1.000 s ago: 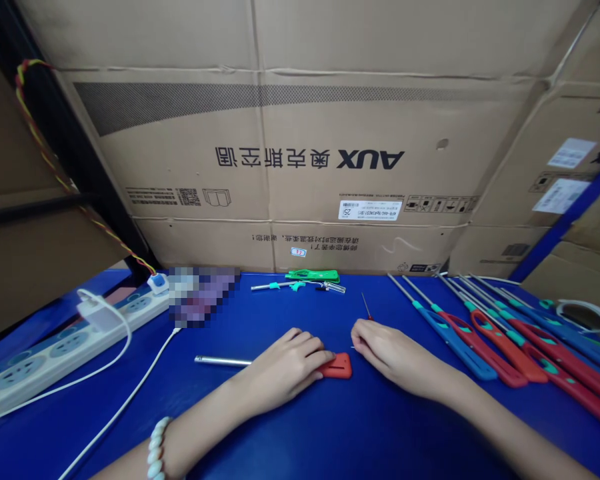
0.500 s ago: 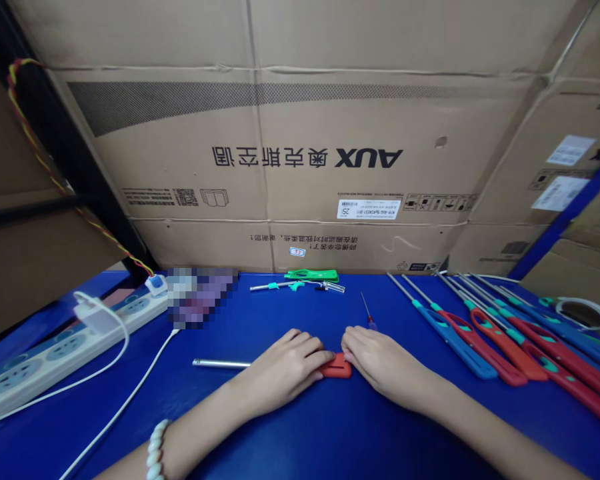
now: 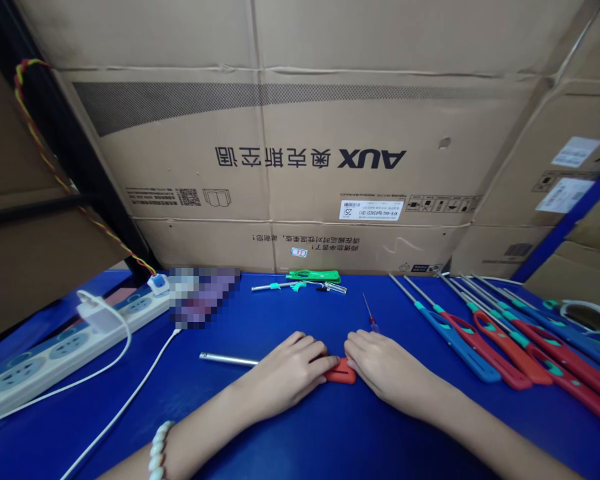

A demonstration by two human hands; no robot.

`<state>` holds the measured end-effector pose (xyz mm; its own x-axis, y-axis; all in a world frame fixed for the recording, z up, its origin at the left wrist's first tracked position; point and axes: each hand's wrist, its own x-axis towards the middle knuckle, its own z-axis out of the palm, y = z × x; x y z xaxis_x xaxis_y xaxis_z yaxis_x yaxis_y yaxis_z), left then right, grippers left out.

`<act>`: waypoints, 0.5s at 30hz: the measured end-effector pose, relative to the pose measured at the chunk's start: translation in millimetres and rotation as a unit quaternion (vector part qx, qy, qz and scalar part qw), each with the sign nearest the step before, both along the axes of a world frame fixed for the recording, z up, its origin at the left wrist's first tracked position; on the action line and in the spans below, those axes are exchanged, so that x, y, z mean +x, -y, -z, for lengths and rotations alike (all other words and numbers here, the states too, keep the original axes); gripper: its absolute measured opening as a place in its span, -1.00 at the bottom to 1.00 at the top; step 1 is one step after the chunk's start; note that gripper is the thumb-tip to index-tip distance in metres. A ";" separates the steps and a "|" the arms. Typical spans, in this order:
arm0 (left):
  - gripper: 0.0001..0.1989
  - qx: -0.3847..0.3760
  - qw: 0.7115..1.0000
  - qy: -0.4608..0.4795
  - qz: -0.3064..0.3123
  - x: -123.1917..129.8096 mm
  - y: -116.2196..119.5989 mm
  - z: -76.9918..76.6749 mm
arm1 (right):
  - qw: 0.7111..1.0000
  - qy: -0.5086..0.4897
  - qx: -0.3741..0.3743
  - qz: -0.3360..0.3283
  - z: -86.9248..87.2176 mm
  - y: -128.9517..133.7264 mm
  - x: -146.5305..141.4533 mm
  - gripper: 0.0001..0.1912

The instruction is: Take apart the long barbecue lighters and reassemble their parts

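Note:
An orange-handled lighter [image 3: 343, 375] lies across the blue table, its metal tube pointing left. My left hand [image 3: 294, 368] is closed over the handle's middle, with fingertips pressed on it. At the handle's right end, my right hand [image 3: 380, 365] has its fingers bent together against the orange edge; whatever its fingertips pinch is hidden. Just behind the right hand sits a small red and purple screwdriver [image 3: 372, 320], shaft pointing away. Further back are a green handle shell [image 3: 314, 275] and a metal tube with teal parts [image 3: 275, 287].
Several red, blue and orange lighters [image 3: 490, 333] lie at the right, near a tape roll [image 3: 589, 316]. A power strip [image 3: 70, 347] with white cables stands at the left, beside a pixelated object [image 3: 203, 300]. A large cardboard box [image 3: 300, 120] walls the back.
The metal tube's left end has shifted slightly right and towards the back, and the orange handle sits slightly further right and nearer. Both hands keep nearly the same pose; the whole view has shifted slightly.

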<state>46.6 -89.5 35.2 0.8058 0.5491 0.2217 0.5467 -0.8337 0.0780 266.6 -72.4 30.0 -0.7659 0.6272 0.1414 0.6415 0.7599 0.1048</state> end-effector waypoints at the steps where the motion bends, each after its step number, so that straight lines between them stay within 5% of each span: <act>1: -0.75 0.000 1.000 -0.001 0.002 0.8 0.5 0.1 | 1.000 0.002 -0.002 -0.001 -0.1 0.5 -1.0 -0.84; 6: -0.74 -0.002 1.000 -0.002 0.006 2.7 1.4 0.1 | 0.999 -0.026 -0.038 0.023 -3.5 1.0 -2.6 -0.88; 12: -0.75 -0.016 1.000 0.003 0.008 -0.7 -0.2 -0.8 | 0.963 -0.127 -0.221 0.086 -14.3 -2.5 1.9 -0.85; 15: -0.75 -0.022 1.000 0.001 0.010 -1.7 -0.9 -0.2 | 0.955 -0.141 -0.244 0.098 -15.4 -3.4 1.1 -0.86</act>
<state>44.8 -88.6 35.4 0.8162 0.5422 0.1997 0.5300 -0.8401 0.1151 267.7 -69.0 45.4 -0.6022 0.7981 -0.0209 0.7268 0.5372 -0.4280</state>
